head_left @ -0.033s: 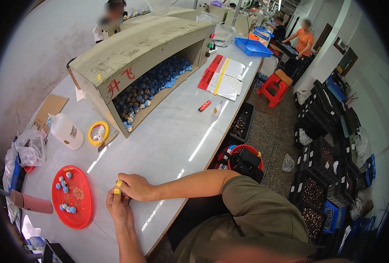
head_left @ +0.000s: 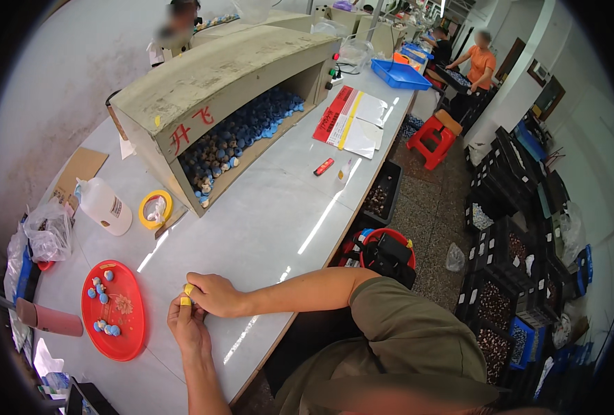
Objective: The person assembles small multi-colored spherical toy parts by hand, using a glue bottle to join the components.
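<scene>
A: Yellow tape wraps the fingertips of both hands, and they meet at about seven o'clock on the pale grey worktable (head_left: 272, 207). The left hand (head_left: 188, 326) and the right hand (head_left: 214, 294) are pressed together, fingertips pinching a small piece (head_left: 188, 296) between them; it is too tiny and too covered to say what it is.

B: And the supply?

A: Just beside the left hand, at eight o'clock, lies a round red plastic tray (head_left: 124, 332) with a few small blue-and-grey pieces (head_left: 104, 326) on it. At eleven o'clock stands a long beige open-fronted box (head_left: 217, 83) full of the same blue pieces, with a yellow tape roll (head_left: 155, 208) and a white plastic bottle (head_left: 103, 205) near its left end.

B: How would you handle this step well?

A: I'd judge it wants a light, even pinch, the wrists resting on the table for steadiness, and the work kept low over the surface near the tray so a slipped piece doesn't roll towards the table edge.
</scene>
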Demonstrator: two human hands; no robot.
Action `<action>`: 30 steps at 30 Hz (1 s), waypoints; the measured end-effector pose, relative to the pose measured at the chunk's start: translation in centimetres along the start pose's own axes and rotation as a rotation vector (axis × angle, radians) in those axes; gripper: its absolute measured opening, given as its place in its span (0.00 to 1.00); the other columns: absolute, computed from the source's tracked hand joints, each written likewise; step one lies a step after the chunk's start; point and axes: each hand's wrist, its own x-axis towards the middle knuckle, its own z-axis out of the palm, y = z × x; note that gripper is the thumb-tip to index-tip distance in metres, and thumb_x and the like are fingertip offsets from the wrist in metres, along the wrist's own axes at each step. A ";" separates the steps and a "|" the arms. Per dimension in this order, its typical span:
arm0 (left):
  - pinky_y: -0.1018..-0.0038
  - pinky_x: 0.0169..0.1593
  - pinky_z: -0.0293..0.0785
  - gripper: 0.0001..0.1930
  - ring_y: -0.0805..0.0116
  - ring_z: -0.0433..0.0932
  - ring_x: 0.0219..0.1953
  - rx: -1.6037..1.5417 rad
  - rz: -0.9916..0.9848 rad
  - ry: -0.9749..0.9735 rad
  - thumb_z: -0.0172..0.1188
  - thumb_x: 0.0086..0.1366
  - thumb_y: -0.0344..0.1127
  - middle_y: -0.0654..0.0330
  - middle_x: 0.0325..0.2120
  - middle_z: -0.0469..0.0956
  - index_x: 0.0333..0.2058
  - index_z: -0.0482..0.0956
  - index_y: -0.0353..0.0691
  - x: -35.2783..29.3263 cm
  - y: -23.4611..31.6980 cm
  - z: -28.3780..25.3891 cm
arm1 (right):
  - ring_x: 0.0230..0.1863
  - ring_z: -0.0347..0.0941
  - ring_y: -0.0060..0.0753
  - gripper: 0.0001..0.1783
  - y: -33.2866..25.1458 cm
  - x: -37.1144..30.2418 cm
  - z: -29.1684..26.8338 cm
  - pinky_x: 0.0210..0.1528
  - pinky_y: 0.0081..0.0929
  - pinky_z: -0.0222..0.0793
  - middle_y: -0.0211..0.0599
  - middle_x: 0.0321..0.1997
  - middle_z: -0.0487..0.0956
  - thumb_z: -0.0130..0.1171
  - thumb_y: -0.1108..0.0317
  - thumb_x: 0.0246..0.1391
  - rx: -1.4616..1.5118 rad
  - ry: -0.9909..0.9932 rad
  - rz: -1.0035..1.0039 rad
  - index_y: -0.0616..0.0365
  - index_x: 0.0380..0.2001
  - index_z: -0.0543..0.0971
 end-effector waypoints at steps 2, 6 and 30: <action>0.80 0.33 0.72 0.08 0.76 0.74 0.28 -0.010 0.016 -0.005 0.52 0.70 0.35 0.62 0.29 0.77 0.37 0.75 0.36 0.0 0.0 0.0 | 0.26 0.72 0.55 0.13 -0.2 -0.1 0.0 0.29 0.48 0.64 0.47 0.22 0.75 0.46 0.62 0.59 0.013 0.001 0.003 0.59 0.27 0.67; 0.80 0.33 0.72 0.08 0.76 0.74 0.27 -0.006 0.021 -0.004 0.52 0.70 0.34 0.62 0.28 0.77 0.37 0.75 0.36 0.0 -0.2 -0.1 | 0.26 0.72 0.55 0.12 -0.2 -0.1 0.0 0.29 0.48 0.64 0.48 0.22 0.75 0.45 0.62 0.59 0.029 0.003 0.006 0.59 0.26 0.67; 0.78 0.35 0.74 0.06 0.75 0.74 0.29 -0.026 0.024 -0.039 0.53 0.69 0.32 0.61 0.30 0.77 0.37 0.76 0.35 0.0 -0.7 0.5 | 0.25 0.71 0.52 0.12 -0.1 -0.5 -0.6 0.28 0.45 0.65 0.47 0.21 0.74 0.44 0.65 0.59 0.049 0.022 -0.008 0.60 0.26 0.66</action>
